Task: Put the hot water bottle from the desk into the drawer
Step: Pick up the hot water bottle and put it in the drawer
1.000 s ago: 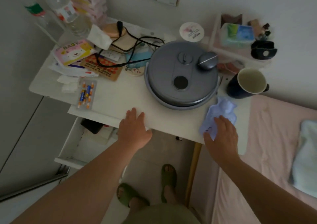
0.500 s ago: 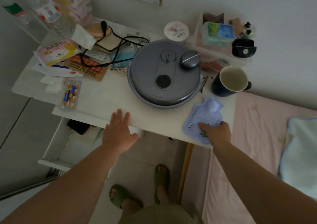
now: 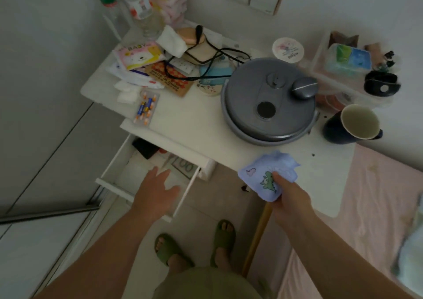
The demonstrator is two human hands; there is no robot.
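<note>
The hot water bottle (image 3: 265,172) is pale blue with a green dinosaur print. My right hand (image 3: 290,198) grips its near end and holds it lifted at the desk's front edge. The white drawer (image 3: 107,168) under the desk (image 3: 192,127) stands pulled out to the lower left, with a dark item and papers inside. My left hand (image 3: 155,195) hovers over the drawer's near right corner, fingers spread and empty.
A round grey lidded appliance (image 3: 267,101) fills the desk's middle. A dark mug (image 3: 352,124) stands to its right, a blister pack (image 3: 145,108) to its left, clutter and cables behind. A pink bed (image 3: 377,207) lies right; my green slippers (image 3: 169,248) stand below.
My right hand closed on the hot water bottle and lifted it off the desk toward me. My left hand left the desk edge and came over the drawer, which now stands further out.
</note>
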